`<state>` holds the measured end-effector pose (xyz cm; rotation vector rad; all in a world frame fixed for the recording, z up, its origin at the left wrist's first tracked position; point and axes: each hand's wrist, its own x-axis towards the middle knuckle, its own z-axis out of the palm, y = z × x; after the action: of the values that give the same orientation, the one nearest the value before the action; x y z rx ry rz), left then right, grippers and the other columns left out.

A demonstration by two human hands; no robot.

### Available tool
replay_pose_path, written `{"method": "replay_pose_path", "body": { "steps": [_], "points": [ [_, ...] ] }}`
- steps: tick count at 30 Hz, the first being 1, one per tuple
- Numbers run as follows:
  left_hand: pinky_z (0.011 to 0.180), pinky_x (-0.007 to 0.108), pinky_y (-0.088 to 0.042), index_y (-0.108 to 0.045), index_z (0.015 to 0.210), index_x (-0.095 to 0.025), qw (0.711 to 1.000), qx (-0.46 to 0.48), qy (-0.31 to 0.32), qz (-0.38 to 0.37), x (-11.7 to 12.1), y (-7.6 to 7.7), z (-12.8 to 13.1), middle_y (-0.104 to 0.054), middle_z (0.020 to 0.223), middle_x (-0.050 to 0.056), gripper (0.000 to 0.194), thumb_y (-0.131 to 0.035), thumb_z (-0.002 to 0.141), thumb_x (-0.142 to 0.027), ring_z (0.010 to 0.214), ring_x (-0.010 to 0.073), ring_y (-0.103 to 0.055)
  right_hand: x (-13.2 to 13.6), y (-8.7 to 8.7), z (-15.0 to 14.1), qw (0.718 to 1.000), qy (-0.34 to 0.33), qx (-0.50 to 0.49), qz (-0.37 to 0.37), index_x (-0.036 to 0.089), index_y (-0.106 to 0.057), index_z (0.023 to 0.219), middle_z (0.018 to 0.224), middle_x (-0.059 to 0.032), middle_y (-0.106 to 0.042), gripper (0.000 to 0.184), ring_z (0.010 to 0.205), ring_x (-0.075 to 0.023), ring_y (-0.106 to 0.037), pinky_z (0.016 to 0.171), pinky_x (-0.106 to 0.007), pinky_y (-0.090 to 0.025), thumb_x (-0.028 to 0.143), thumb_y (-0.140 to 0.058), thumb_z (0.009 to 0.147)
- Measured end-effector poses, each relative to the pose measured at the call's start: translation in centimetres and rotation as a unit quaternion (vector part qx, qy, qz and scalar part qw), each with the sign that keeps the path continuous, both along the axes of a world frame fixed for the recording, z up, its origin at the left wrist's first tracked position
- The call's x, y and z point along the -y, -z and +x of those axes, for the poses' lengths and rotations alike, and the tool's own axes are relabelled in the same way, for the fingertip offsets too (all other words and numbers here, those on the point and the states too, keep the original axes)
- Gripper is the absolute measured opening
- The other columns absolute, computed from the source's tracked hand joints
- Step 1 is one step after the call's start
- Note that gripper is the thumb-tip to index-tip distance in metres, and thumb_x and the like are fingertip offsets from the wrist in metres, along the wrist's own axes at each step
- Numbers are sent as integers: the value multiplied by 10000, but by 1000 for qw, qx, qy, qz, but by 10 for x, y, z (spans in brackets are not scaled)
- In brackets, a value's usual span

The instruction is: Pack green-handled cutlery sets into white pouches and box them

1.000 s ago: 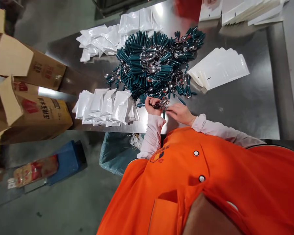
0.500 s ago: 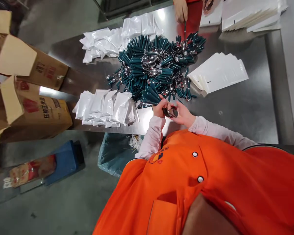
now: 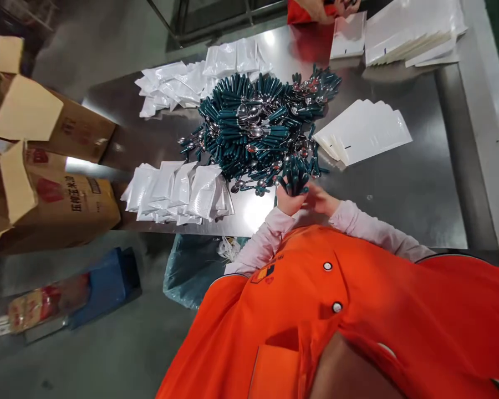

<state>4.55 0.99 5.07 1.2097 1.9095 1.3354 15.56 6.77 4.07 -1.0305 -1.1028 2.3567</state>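
A big heap of green-handled metal spoons [image 3: 260, 119] lies in the middle of the steel table [image 3: 416, 188]. At its near edge my left hand [image 3: 289, 202] is closed round a bundle of spoons [image 3: 294, 180], the green handles pointing up and away from me. My right hand [image 3: 324, 200] is pressed against the same bundle from the right, fingers curled on it. Both hands sit just above the table's front edge, in front of my orange vest.
Filled white pouches [image 3: 178, 188] lie left of my hands, more [image 3: 199, 75] behind the heap. Flat empty pouches [image 3: 363, 130] fan out on the right, another stack [image 3: 411, 30] at the far right. Another person's hand [image 3: 328, 8] works at the far edge. Cardboard boxes [image 3: 54, 188] stand at left.
The bundle of spoons has been turned upright, handles now pointing away from me. Both hands have shifted slightly right and closer together. The person opposite has drawn the hand back from the heap.
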Motion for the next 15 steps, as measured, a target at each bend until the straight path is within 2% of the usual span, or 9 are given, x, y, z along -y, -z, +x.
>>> {"method": "replay_pose_path", "body": {
  "steps": [2, 5, 6, 8, 11, 13, 15],
  "points": [
    [854, 363, -615, -667, 987, -174, 998, -23, 3, -65, -3, -6, 4, -764, 922, 64, 248, -815, 811, -266, 917, 242, -749, -9, -9, 9, 998, 24, -54, 33, 241, -672, 979, 1006, -79, -725, 675, 990, -275, -690, 916, -453, -578, 813, -748, 628],
    [889, 406, -605, -645, 1173, -137, 971, -108, 71, -202, -4, -15, 14, -770, 994, 115, 370, -789, 838, -203, 990, 313, -752, -14, -15, 10, 972, 132, -83, 177, 281, -620, 1240, 1244, -64, -686, 730, 1187, -251, -639, 1085, -425, -505, 568, -879, 620],
    [907, 432, -600, -615, 1257, -110, 957, -136, 95, -240, -2, -17, 17, -767, 1033, 147, 436, -768, 859, -203, 1012, 341, -751, -13, -15, 8, 962, 163, -73, 207, 287, -601, 1263, 1229, -55, -687, 713, 1170, -241, -643, 1084, -421, -504, 488, -881, 639],
    [947, 468, -588, -527, 1393, -54, 937, -161, 120, -286, 1, -18, 26, -751, 1119, 207, 551, -719, 894, -187, 1054, 370, -744, -10, -10, 4, 954, 200, -55, 215, 287, -594, 1205, 1070, -19, -704, 582, 1006, -213, -675, 997, -406, -545, 392, -831, 683],
    [962, 405, -600, -457, 1463, -54, 946, -66, 138, -287, 5, -15, 36, -726, 1232, 201, 707, -765, 830, -119, 1098, 321, -737, 1, 1, 6, 961, 198, -47, 189, 269, -575, 1036, 845, 32, -654, 393, 764, -170, -645, 820, -357, -571, 333, -762, 696],
    [972, 359, -603, -461, 1465, -97, 956, 21, 133, -260, 6, -11, 41, -703, 1309, 162, 799, -819, 751, -73, 1146, 281, -719, 4, 8, 11, 961, 179, -24, 210, 259, -564, 989, 813, 31, -644, 339, 743, -169, -637, 791, -346, -564, 322, -746, 710],
    [988, 350, -600, -524, 1406, -123, 960, 65, 108, -248, 5, -8, 42, -704, 1314, 135, 710, -806, 758, -54, 1158, 257, -709, -4, 13, 19, 957, 133, 8, 259, 252, -578, 1007, 855, 12, -664, 345, 804, -183, -656, 826, -352, -562, 333, -761, 727]
  ]
}}
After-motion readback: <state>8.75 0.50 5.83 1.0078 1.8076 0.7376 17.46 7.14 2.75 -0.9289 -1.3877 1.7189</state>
